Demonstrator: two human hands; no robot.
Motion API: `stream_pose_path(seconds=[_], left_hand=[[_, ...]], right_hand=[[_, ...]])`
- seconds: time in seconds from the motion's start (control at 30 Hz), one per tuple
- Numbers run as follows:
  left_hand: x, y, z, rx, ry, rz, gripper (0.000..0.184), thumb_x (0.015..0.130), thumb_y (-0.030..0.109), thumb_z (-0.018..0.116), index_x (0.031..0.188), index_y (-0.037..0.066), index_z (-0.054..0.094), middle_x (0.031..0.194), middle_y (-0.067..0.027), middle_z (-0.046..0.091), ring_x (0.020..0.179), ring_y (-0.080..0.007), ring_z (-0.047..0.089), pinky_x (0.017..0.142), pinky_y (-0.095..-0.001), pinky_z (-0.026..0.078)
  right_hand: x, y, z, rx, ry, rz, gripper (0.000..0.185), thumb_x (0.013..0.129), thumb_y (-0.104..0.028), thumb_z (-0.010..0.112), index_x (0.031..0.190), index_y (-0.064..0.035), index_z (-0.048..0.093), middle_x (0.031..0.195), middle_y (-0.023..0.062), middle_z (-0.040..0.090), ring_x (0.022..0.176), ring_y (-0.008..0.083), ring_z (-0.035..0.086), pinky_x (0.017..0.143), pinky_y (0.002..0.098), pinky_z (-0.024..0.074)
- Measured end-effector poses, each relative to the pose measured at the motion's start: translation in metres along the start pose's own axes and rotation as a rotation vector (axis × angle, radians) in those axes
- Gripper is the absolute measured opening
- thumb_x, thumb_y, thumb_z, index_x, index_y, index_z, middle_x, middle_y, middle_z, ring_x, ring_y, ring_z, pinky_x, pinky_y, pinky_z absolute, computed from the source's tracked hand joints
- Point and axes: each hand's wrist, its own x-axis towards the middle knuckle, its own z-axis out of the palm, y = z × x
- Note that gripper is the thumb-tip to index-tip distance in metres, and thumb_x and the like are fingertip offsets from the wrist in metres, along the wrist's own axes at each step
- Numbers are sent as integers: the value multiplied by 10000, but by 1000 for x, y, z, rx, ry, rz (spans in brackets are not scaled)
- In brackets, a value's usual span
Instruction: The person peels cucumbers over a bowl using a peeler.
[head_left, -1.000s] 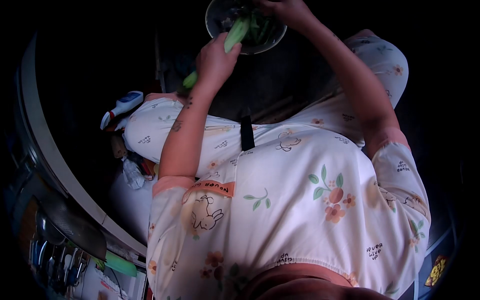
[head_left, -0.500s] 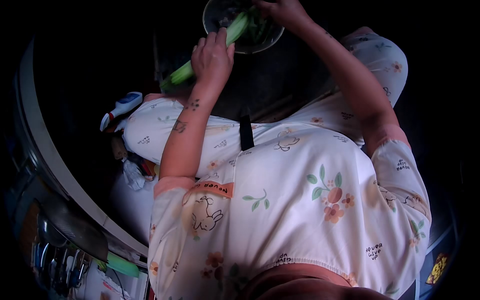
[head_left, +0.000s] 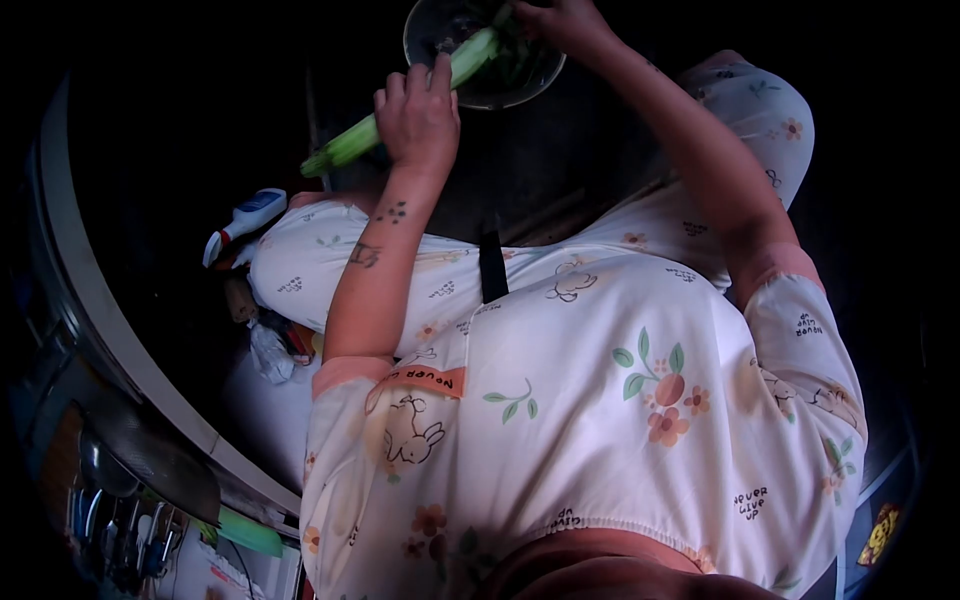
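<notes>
A bunch of celery [head_left: 350, 145], long and pale green, slants from above my knee up over a round bowl [head_left: 520, 102]. My left hand [head_left: 418, 115] is closed around its middle. At the upper end, over the bowl, the fingers of my right hand [head_left: 565, 25] are pinched together at the celery's leafy tip; the dim light partly hides them. Dark green leaves [head_left: 508, 68] lie inside the bowl, whose far side is cut off by the frame.
Beside my left knee lies a white and blue spray bottle [head_left: 258, 208], with a clear plastic bag [head_left: 270, 350] below it. A curved pale counter edge [head_left: 130, 385] runs down the left, with a metal pan [head_left: 150, 465] and several utensils [head_left: 125, 530] beyond it. Deep shadow surrounds my legs.
The celery has slid a little down and left, its lower end sticking out further past my left hand. That hand has shifted slightly left. My right hand stays nearly in place.
</notes>
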Motion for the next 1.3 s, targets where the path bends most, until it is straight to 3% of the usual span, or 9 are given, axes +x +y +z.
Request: stream_pose_path(seconds=[0.2, 0.4, 0.6, 0.7, 0.93, 1.07, 1.13, 1.2, 1.3], left_hand=[[1, 0, 7, 113, 65, 87, 524, 751, 140, 808, 1258, 207, 691, 1052, -32, 650, 984, -250, 611, 838, -410, 475], [4, -5, 6, 104, 143, 89, 550, 746, 136, 812, 1275, 230, 693, 1063, -22, 644, 1002, -238, 607, 865, -404, 465], [1, -10, 9, 130, 118, 36, 564, 742, 150, 832, 1280, 237, 687, 1084, -19, 641, 1037, -232, 600, 893, -404, 451], [2, -6, 8, 129, 115, 43, 558, 743, 148, 833, 1274, 239, 689, 1082, -20, 641, 1038, -232, 601, 890, -405, 451], [5, -9, 2, 47, 172, 50, 431, 778, 115, 757, 1200, 201, 728, 986, -36, 635, 945, -250, 598, 842, -398, 455], [2, -16, 3, -197, -13, -114, 437, 800, 183, 798, 1230, 173, 723, 1019, -71, 661, 995, -298, 628, 859, -434, 485], [4, -16, 0, -288, -76, -176, 433, 815, 203, 800, 1239, 163, 720, 1031, -84, 668, 1017, -314, 637, 868, -448, 497], [7, -12, -4, -380, -107, -218, 430, 822, 216, 805, 1242, 167, 723, 1048, -102, 674, 1042, -326, 641, 888, -459, 509], [5, -14, -3, -349, -99, -206, 427, 828, 225, 800, 1245, 181, 723, 1055, -101, 678, 1050, -327, 645, 889, -455, 514]], right_hand=[[-8, -9, 17, 333, -262, 5, 125, 955, -151, 699, 924, -41, 647, 724, 31, 660, 580, 126, 611, 534, 283, 509], [-4, -20, -3, -168, -23, 92, 210, 958, -227, 683, 934, -19, 670, 698, 53, 678, 603, 162, 655, 544, 342, 534], [-7, -22, -6, -57, 34, 111, 189, 962, -207, 696, 915, -25, 672, 741, 62, 678, 588, 151, 614, 553, 320, 512], [-6, -20, 10, 275, -154, 11, 155, 961, -183, 693, 891, -48, 663, 704, 14, 622, 563, 132, 574, 551, 305, 498], [-9, -25, -5, -108, -42, 149, 203, 962, -233, 692, 894, -45, 661, 690, 29, 644, 582, 141, 619, 504, 320, 489], [-9, -8, 4, 201, -69, 29, 170, 974, -209, 692, 907, -55, 662, 723, 10, 648, 592, 122, 599, 541, 301, 483], [-13, -9, 14, 308, -240, -62, 142, 968, -187, 698, 909, -63, 661, 734, 2, 647, 601, 112, 591, 557, 292, 482], [-11, -6, 11, 289, -257, -147, 132, 961, -178, 711, 919, -61, 668, 742, 3, 656, 604, 107, 586, 556, 292, 475], [-7, -12, -4, -35, -81, 74, 122, 960, -167, 721, 976, -51, 685, 742, -5, 656, 606, 106, 582, 561, 277, 484]])
